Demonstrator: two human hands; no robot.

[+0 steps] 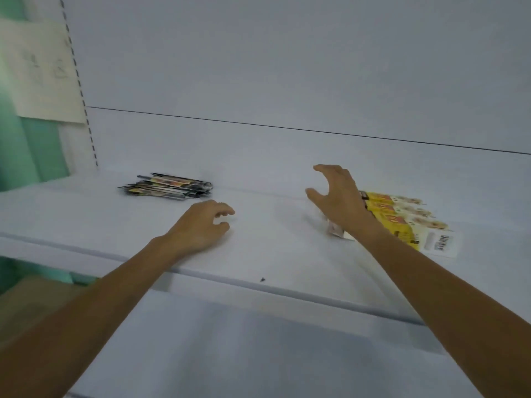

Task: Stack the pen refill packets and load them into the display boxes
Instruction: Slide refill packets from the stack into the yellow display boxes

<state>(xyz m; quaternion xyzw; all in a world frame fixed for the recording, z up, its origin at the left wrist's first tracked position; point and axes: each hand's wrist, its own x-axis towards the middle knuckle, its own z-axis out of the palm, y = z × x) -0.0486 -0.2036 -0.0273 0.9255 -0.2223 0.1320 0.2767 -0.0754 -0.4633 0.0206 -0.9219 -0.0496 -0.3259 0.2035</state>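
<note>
The shelf [273, 173] is pale bluish grey, with one thin dark line across its back. At ten o'clock the refill packets [168, 186] are black with yellow and white bands. At three o'clock the cartons [402, 216] are bright yellow with red lettering (too blurred to read) and have a white panel with a black barcode [441, 243]. At nine o'clock the wall [43, 145] is mint green. The paper [43, 70] is cream with faint grey sketch lines.

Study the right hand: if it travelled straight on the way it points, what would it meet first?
Probably nothing soon: the right hand points up-left across bare shelf, so the back panel comes first. The stack of refill packets seems left of that line, though depth is unclear.
</note>
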